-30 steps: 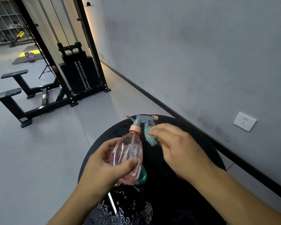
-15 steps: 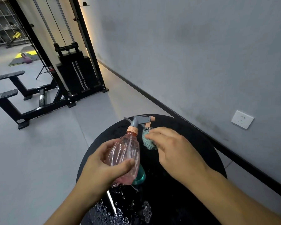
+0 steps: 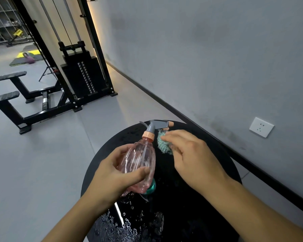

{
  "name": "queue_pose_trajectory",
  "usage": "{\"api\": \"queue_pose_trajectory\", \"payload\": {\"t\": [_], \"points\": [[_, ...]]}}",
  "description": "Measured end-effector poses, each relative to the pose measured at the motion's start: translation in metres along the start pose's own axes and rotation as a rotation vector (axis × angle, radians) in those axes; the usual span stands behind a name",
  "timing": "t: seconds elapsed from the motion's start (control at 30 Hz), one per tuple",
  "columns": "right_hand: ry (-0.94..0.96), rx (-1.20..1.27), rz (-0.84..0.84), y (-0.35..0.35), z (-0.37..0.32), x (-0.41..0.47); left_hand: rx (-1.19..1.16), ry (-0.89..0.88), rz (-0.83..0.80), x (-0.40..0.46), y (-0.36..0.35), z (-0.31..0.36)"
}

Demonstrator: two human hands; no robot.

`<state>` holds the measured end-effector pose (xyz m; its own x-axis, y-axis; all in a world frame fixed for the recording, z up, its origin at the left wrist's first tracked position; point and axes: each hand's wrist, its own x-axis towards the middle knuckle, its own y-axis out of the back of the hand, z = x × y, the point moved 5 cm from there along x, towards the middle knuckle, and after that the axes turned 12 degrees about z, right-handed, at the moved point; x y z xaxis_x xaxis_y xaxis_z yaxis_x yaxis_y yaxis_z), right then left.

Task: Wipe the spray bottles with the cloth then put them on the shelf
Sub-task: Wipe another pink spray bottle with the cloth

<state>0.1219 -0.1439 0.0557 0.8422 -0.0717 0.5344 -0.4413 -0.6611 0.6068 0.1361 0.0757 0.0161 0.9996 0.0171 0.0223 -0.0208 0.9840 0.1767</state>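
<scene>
The left hand [image 3: 112, 173] grips a ribbed, clear pink plastic spray bottle [image 3: 138, 163] above the wet round black table [image 3: 208, 198]; the right hand [image 3: 192, 158] pinches a nubby teal cloth [image 3: 163, 144] beside its orange collar; no label is readable.

Left hand [image 3: 115, 173] holds the spray bottle [image 3: 138, 163] above the table [image 3: 208, 198]; right hand [image 3: 192, 158] holds the cloth [image 3: 164, 144] just right of the bottle's neck, below its nozzle.
</scene>
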Motion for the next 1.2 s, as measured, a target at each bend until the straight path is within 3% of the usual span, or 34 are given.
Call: {"api": "queue_pose_trajectory", "payload": {"t": [0.2, 0.37, 0.53, 0.73, 0.9, 1.03, 1.2], "points": [[-0.006, 0.002, -0.059, 0.000, 0.000, -0.006, -0.038, 0.008, 0.053, 0.002, 0.002, 0.001], [-0.036, 0.042, 0.051, 0.008, 0.001, -0.004, -0.039, 0.008, 0.014, 0.001, -0.009, 0.006], [-0.045, 0.057, 0.009, 0.006, 0.000, -0.005, -0.026, -0.015, 0.057, 0.002, -0.003, 0.006], [-0.025, 0.068, 0.089, 0.010, -0.003, -0.002, -0.058, 0.026, 0.045, 0.001, -0.004, 0.004], [-0.025, 0.059, -0.009, 0.007, -0.004, -0.007, -0.105, 0.062, 0.079, 0.006, 0.002, -0.001], [-0.033, 0.087, 0.024, 0.009, -0.004, -0.005, 0.023, 0.049, 0.024, 0.004, -0.002, -0.003], [-0.017, 0.155, 0.176, 0.021, -0.005, 0.004, 0.290, -0.151, 0.082, 0.003, 0.005, 0.004]]}}
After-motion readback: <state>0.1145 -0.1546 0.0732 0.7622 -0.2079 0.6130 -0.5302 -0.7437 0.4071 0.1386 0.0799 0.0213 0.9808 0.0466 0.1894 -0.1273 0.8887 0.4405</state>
